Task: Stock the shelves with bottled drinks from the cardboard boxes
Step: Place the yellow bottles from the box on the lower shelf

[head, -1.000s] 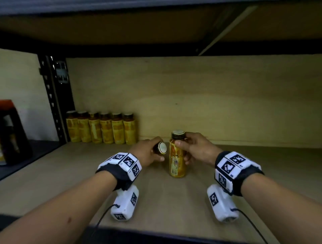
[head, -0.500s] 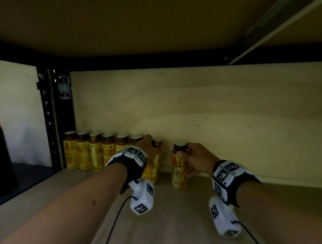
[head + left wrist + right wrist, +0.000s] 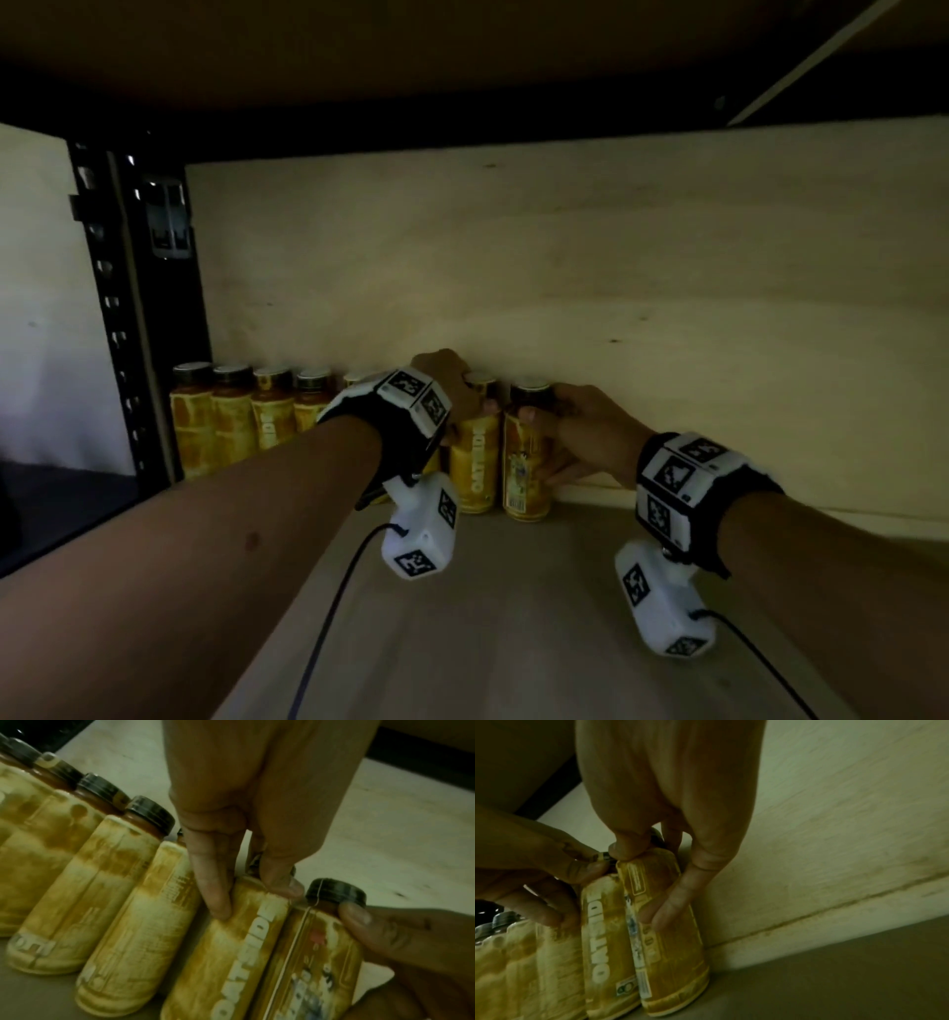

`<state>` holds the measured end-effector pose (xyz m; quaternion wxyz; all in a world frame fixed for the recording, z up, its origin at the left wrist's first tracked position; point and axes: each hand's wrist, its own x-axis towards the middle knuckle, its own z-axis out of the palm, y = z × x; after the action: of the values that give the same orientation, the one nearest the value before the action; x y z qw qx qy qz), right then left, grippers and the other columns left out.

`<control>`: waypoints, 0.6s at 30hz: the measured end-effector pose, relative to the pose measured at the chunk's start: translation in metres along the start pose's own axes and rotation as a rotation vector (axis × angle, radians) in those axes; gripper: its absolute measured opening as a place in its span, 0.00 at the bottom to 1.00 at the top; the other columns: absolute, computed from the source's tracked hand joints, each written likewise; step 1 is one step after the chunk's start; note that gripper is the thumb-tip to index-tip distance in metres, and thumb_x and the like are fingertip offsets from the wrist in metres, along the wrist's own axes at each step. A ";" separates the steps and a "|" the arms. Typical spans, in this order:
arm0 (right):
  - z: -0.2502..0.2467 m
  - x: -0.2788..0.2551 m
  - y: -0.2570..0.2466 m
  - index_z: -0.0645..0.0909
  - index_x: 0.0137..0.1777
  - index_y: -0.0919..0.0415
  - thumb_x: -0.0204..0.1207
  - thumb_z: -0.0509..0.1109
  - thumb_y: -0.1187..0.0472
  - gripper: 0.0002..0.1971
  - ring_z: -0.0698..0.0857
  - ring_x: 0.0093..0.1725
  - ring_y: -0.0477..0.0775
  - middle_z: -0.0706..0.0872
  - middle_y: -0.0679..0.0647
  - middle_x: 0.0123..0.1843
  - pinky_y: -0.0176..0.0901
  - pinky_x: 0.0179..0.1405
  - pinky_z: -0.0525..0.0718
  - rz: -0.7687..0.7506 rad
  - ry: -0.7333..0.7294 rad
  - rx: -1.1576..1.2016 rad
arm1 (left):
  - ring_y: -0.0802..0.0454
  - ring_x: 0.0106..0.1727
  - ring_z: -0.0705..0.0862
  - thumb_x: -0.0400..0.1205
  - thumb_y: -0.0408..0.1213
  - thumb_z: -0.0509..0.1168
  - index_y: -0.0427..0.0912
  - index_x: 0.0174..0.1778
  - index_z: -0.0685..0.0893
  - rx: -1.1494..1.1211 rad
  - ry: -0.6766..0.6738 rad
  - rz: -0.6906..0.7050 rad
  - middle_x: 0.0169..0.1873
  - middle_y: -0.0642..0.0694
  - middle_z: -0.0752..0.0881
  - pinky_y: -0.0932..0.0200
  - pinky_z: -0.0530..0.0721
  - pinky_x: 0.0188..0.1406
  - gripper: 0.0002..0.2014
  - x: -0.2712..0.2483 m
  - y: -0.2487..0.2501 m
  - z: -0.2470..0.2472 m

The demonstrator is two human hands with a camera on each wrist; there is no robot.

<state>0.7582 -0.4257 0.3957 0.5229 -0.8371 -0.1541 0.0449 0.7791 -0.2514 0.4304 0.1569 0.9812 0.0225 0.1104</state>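
Observation:
Several yellow-labelled bottles with dark caps (image 3: 233, 421) stand in a row along the shelf's back wall. My left hand (image 3: 452, 383) grips the neck of one more bottle (image 3: 475, 462) (image 3: 226, 953) at the row's right end. My right hand (image 3: 575, 421) holds the neck and side of the last bottle (image 3: 526, 462) (image 3: 670, 923), which stands upright against its neighbour. Both bottles rest on the wooden shelf board (image 3: 513, 616). The left wrist hides part of the row.
A black slotted upright (image 3: 120, 318) bounds the shelf at the left. The plywood back panel (image 3: 565, 267) sits right behind the bottles, and the shelf above (image 3: 411, 46) hangs low. To the right of the last bottle lies bare shelf board (image 3: 834, 973).
Both hands have moved from the shelf's middle back to the wall, each carrying its bottle. The two bottles now stand side by side at the row's right end.

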 end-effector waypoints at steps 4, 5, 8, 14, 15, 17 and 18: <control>0.003 -0.001 -0.002 0.76 0.71 0.56 0.82 0.69 0.54 0.19 0.90 0.47 0.70 0.87 0.66 0.59 0.63 0.50 0.90 0.028 0.010 0.035 | 0.39 0.48 0.85 0.80 0.48 0.69 0.35 0.55 0.80 0.142 0.037 0.027 0.44 0.39 0.83 0.55 0.78 0.40 0.18 -0.007 0.000 -0.002; 0.004 -0.003 -0.002 0.76 0.72 0.55 0.82 0.70 0.57 0.20 0.90 0.49 0.70 0.87 0.65 0.60 0.63 0.52 0.89 0.037 0.004 0.058 | 0.38 0.53 0.85 0.80 0.47 0.69 0.35 0.57 0.79 0.172 0.071 0.035 0.47 0.38 0.83 0.55 0.76 0.41 0.19 -0.010 0.002 -0.004; 0.005 -0.013 -0.003 0.69 0.73 0.39 0.79 0.72 0.68 0.29 0.88 0.55 0.62 0.87 0.60 0.60 0.54 0.56 0.87 0.055 -0.048 0.166 | 0.36 0.59 0.83 0.80 0.43 0.70 0.33 0.75 0.65 0.156 0.149 0.026 0.60 0.34 0.81 0.53 0.76 0.44 0.32 -0.021 0.006 -0.005; 0.001 -0.052 -0.010 0.66 0.67 0.33 0.79 0.69 0.73 0.32 0.82 0.62 0.53 0.83 0.47 0.60 0.50 0.63 0.81 0.106 -0.122 0.223 | 0.34 0.57 0.83 0.81 0.40 0.68 0.38 0.82 0.51 -0.237 0.048 -0.021 0.62 0.31 0.79 0.51 0.82 0.48 0.40 -0.051 0.006 -0.014; -0.003 -0.060 -0.013 0.63 0.74 0.35 0.79 0.70 0.72 0.35 0.80 0.65 0.52 0.80 0.45 0.63 0.49 0.64 0.81 0.125 -0.118 0.222 | 0.37 0.50 0.84 0.80 0.42 0.69 0.39 0.81 0.52 -0.242 0.016 0.006 0.55 0.34 0.81 0.52 0.81 0.43 0.40 -0.059 0.005 -0.016; -0.009 -0.077 -0.021 0.56 0.83 0.39 0.77 0.73 0.69 0.43 0.72 0.75 0.53 0.69 0.48 0.78 0.50 0.67 0.80 0.162 -0.106 0.201 | 0.44 0.37 0.81 0.78 0.43 0.70 0.42 0.76 0.58 -0.235 -0.018 0.055 0.42 0.41 0.80 0.52 0.82 0.38 0.35 -0.081 0.006 -0.023; -0.010 -0.086 -0.024 0.54 0.84 0.39 0.76 0.74 0.68 0.44 0.69 0.78 0.54 0.64 0.50 0.83 0.50 0.65 0.81 0.171 -0.103 0.188 | 0.44 0.37 0.80 0.78 0.43 0.70 0.43 0.73 0.61 -0.227 -0.042 0.066 0.42 0.41 0.80 0.50 0.84 0.39 0.32 -0.093 0.008 -0.027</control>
<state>0.6737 -0.4510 0.4147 0.5846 -0.7912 -0.1039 0.1465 0.6824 -0.2583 0.4382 0.2639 0.9593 -0.0258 0.0968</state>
